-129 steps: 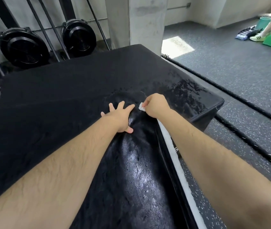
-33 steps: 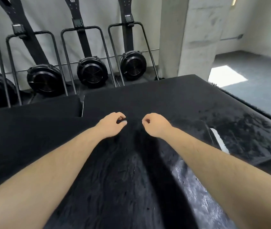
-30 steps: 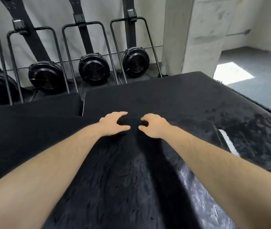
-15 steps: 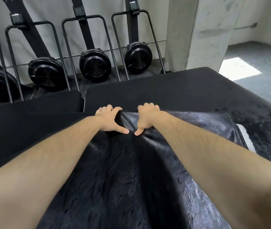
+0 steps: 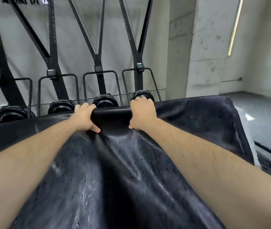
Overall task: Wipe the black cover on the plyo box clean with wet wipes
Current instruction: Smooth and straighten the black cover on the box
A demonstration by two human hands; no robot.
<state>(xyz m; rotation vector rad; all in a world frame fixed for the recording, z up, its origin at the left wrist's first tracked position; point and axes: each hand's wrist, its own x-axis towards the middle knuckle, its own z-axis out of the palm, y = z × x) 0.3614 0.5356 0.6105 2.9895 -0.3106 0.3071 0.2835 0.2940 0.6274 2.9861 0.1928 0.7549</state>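
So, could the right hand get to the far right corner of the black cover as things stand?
Probably yes: nothing lies between the right hand and that corner of the black cover, though it grips the fold and must let go first.

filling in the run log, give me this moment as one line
black cover: held up, glossy | left hand: grips its top fold | right hand: grips its top fold

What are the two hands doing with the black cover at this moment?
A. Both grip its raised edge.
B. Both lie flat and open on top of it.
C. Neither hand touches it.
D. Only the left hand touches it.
A: the left hand and the right hand each curl their fingers over the raised fold of the black cover, with the thumbs on the near side.
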